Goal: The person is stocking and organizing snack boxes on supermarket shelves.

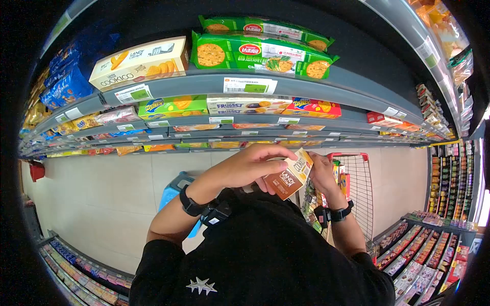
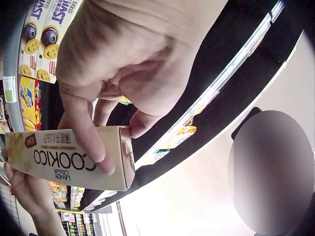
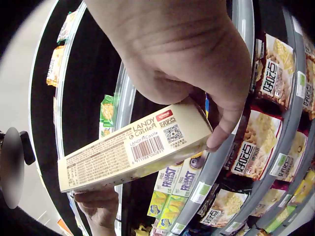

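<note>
A cream and brown Cookico cookie box (image 1: 292,177) is held between both hands in front of the chest. My left hand (image 1: 249,166) grips the box's brown end, its fingers across the printed side and thumb at the end edge in the left wrist view. The opposite end is in my right hand (image 1: 322,175); in the right wrist view that hand (image 3: 192,64) has its thumb along the box's edge. The side with the barcode and small print (image 3: 135,147) faces the right wrist camera.
A shelf ahead carries another Cookico box (image 1: 140,64) and green cracker packs (image 1: 265,56). Lower shelves hold Fruast boxes (image 1: 250,105) and other snacks. A shopping cart (image 1: 361,191) with goods stands by the right arm, a blue stool (image 1: 176,186) by the left.
</note>
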### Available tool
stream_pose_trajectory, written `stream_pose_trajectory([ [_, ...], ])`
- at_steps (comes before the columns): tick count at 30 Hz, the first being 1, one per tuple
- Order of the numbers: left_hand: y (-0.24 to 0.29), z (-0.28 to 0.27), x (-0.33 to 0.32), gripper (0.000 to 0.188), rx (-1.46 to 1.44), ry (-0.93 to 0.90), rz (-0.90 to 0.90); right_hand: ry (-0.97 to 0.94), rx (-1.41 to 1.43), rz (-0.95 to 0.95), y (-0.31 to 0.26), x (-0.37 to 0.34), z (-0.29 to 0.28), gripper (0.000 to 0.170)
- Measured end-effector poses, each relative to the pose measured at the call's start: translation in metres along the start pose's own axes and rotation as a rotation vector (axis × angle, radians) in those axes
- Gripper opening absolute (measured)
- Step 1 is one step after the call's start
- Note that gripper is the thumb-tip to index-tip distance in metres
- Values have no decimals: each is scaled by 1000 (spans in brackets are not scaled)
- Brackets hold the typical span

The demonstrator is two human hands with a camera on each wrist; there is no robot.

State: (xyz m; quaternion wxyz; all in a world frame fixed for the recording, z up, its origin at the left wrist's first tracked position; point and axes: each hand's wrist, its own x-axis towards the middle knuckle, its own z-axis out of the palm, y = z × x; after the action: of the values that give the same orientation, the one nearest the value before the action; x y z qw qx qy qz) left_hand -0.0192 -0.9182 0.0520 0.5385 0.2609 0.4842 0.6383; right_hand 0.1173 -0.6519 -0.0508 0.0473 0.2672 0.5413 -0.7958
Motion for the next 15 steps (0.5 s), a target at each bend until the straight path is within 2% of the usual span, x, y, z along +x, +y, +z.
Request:
stream_pose_trajectory([
  [4, 2, -2, 0, 35, 5, 17, 7, 12, -15, 15, -3, 6, 4, 30],
  [7, 0, -4, -5, 34, -14, 23, 6, 15, -67, -42, -4, 5, 4, 30],
  [8, -7, -8, -8, 36, 7, 57, 151, -30, -88, -50, -10, 6, 4, 31],
  [9, -9, -12, -13, 38, 33, 87, 296, 23, -117, -82, -24, -1, 18, 32],
  [10, -5, -18, -22, 38, 56, 119, 305, 77, -143, -115, -40, -11, 32, 33],
  [12, 6, -28, -44, 37, 86, 303, 520, -12, -93, -266, -58, -17, 42, 36],
  [13, 26, -32, -70, 37, 56, 381, 412, -81, -131, -372, -74, -20, 62, 37],
  [14, 29, -39, -81, 34, 20, 475, 459, -136, -169, -475, -93, -31, 81, 39],
  [15, 33, -46, -92, 32, -12, 570, 507, -261, -284, -557, -115, -36, 99, 48],
])
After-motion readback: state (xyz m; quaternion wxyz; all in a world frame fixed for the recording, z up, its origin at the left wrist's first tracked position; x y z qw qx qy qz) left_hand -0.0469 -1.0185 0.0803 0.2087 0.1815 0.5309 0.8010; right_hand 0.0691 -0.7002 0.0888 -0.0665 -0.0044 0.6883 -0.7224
